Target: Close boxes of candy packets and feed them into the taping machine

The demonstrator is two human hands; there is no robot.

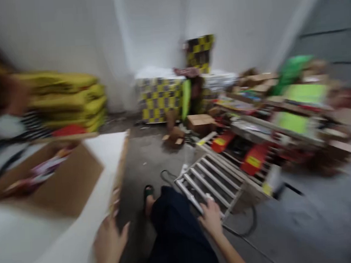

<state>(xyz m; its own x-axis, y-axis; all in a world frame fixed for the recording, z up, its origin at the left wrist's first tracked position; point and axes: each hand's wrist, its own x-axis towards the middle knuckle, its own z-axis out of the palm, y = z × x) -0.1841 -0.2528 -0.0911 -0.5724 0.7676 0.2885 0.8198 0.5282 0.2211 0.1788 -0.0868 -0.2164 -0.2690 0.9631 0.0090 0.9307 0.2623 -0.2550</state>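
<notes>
My left hand (108,243) is at the edge of a white table (109,151), its thumb spread away from the fingers. Whether it rests on the edge or hovers beside it is hard to tell. My right hand (212,218) reaches over the near end of a light metal rack with parallel bars (210,181), its fingers apart. A small white spot shows at its fingertips, too blurred to name. On the table an open cardboard box (68,185) holds pink, white and orange items that are smeared by motion.
Another person's arm (15,93) is at the far left. Yellow sacks (69,98) are stacked by the wall. Red-and-yellow parts (254,158) and cardboard cover a long stand at right. A cable (247,238) lies on the floor; a small carton (201,124) stands farther back.
</notes>
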